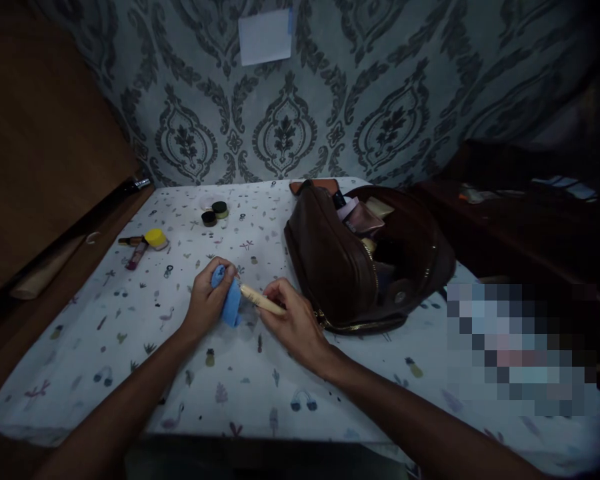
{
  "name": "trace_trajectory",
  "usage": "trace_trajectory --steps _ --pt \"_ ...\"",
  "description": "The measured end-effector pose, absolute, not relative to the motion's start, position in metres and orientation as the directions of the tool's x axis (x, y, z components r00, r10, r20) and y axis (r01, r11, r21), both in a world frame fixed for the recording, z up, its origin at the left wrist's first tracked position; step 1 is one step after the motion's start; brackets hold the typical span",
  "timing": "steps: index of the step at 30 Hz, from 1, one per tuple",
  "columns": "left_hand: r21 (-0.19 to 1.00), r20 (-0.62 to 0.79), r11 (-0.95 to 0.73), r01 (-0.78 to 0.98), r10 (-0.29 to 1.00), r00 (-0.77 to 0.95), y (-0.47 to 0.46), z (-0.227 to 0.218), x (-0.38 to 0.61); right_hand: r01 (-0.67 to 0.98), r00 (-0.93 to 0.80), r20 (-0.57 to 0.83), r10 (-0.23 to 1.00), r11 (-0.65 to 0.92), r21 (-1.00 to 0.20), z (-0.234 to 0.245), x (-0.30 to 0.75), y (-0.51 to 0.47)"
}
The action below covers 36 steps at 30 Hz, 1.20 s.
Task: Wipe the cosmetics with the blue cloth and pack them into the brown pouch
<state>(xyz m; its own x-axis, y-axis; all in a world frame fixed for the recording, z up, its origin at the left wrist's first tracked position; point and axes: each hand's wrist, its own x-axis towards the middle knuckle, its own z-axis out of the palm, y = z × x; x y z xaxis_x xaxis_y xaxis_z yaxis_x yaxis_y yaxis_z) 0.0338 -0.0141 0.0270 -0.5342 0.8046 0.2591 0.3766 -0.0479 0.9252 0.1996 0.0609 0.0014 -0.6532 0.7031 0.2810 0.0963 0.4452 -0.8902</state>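
Note:
A blue cloth (pixel 233 308) is bunched in my left hand (pixel 211 290), its loose end hanging below the fingers. My right hand (pixel 295 320) grips a slim cream-coloured tube (pixel 260 299) with small print on it. The tube's far end points at the cloth and meets it or nearly does; my left fingers partly hide that spot. Just right of my right hand stands a brown leather bag (pixel 327 257), unzipped, with pouches and cosmetics inside, among them a shiny pinkish pouch (pixel 366 219).
On the patterned white tablecloth (pixel 180 373), small jars (pixel 220 210) lie at the back left. Nearer the left edge are a yellow-lidded jar (pixel 155 239) and small cosmetic tubes (pixel 137 255). A wooden panel (pixel 45 120) borders the left; a pixelated patch covers something at right.

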Motion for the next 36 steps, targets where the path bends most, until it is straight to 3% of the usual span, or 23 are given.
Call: trace_trajectory --steps 12,16,20,24,28,33,36 --pt "0.924 0.261 -0.043 0.38 0.797 -0.545 -0.016 0.03 0.033 -0.01 -0.815 0.121 0.566 0.196 -0.981 0.003 0.201 0.064" --pt "0.929 0.256 -0.056 0.366 0.811 -0.526 -0.016 0.029 0.033 -0.054 -0.853 0.024 0.521 -0.042 -0.998 0.002 0.198 0.064" --pt "0.93 0.255 -0.057 0.363 0.811 -0.526 -0.017 0.028 0.031 -0.076 -0.897 -0.071 0.436 -0.311 -0.947 0.002 0.195 0.067" --pt "0.928 0.259 -0.058 0.367 0.811 -0.525 -0.017 0.028 0.029 -0.082 -0.914 -0.128 0.386 -0.484 -0.871 0.002 0.195 0.069" --pt "0.953 0.193 -0.021 0.302 0.812 -0.55 -0.015 0.028 0.03 -0.078 -0.917 -0.167 0.363 -0.573 -0.816 -0.001 0.195 0.068" --pt "0.997 0.073 -0.056 0.051 0.87 -0.488 -0.011 0.02 0.036 -0.096 -0.92 -0.192 0.343 -0.669 -0.737 -0.003 0.193 0.067" --pt "0.996 0.085 -0.064 0.063 0.904 -0.42 -0.01 0.019 0.039 -0.097 -0.913 -0.212 0.348 -0.691 -0.716 -0.003 0.191 0.067"
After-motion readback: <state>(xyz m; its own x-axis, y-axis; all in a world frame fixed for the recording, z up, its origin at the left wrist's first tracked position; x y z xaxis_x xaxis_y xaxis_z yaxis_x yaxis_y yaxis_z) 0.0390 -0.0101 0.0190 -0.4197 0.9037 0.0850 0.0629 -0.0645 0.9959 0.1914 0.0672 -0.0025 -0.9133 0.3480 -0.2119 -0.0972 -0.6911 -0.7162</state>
